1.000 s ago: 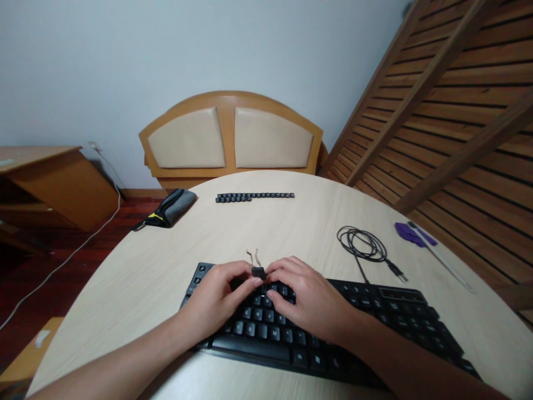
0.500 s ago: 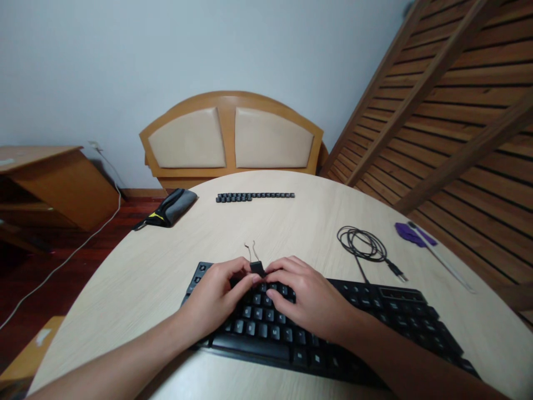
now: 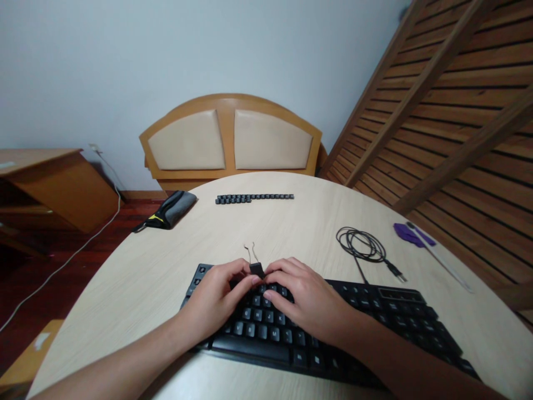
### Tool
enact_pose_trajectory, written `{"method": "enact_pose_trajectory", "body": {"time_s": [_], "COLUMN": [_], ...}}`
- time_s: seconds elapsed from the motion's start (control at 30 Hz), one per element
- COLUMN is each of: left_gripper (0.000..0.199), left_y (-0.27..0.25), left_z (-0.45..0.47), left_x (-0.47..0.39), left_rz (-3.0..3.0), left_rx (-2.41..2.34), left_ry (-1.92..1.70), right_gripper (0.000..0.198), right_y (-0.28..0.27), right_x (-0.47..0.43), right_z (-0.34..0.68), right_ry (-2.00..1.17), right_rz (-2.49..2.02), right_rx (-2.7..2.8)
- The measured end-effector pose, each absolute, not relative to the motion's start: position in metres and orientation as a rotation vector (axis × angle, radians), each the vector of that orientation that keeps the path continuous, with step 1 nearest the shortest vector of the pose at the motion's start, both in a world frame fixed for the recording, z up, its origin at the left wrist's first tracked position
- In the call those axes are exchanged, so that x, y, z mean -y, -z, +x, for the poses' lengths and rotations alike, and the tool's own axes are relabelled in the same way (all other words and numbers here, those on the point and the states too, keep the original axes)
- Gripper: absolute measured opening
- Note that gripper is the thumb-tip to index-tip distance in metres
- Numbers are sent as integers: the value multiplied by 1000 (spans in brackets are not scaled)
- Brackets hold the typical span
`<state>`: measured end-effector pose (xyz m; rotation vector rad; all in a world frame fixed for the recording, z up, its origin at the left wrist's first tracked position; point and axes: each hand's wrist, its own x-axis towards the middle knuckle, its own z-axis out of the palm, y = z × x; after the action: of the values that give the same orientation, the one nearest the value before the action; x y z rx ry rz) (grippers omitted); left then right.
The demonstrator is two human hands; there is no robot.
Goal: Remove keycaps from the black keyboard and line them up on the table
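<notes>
At the left rim of the pale table (image 3: 125, 303), a grey and black pouch (image 3: 174, 210) with a yellow patch lies as it did a second ago. The left hand (image 3: 213, 291) is over the left part of the black keyboard (image 3: 266, 318), its thumb and forefinger clamped on a small black block with two thin wires (image 3: 257, 270). That block is above the keyboard's far edge, between the two hands; its wires point up and away from the person. A second ago it sat a little lower and further right, with the wires looking shorter; against half a second ago it is nearly unchanged. Beyond it, the loose keycaps (image 3: 254, 198) keep their lines. The right hand (image 3: 306, 297) is just beside the block, over the keys, with thumb and forefinger apart; its forefinger reaches the block's right edge, but I cannot tell whether it grips anything. It has barely shifted. Further right, the coiled cable (image 3: 383, 256), the purple cloth (image 3: 406, 234) and the white stick (image 3: 445, 262) lying across it stay put.
</notes>
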<state>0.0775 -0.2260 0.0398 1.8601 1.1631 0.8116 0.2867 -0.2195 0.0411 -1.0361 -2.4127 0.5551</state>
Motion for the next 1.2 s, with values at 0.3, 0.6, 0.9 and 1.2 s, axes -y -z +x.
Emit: {"method": "enact_pose_trajectory", "body": {"time_s": [0.3,0.6,0.9,1.2], "left_gripper": [23,23,23,23], "left_y": [-38,-39,-37,-39], "left_z": [78,78,78,78], "left_x": [224,225,221,221], "left_rz": [1783,1747,1716,1677], "left_rx": [-1146,-1133,-1100,-1102], "left_ry": [-810,-823,-843,-880], "right_gripper": [11,11,7,7], "right_y": [-37,-37,-36,-37], "right_x": [222,222,223,223], "right_z": [281,281,280,280], "right_ry": [-542,-570,-568,-608], "right_rz": [-1129,-1118,-1107,-1093], "right_rx": [2358,2355,2370,2337]}}
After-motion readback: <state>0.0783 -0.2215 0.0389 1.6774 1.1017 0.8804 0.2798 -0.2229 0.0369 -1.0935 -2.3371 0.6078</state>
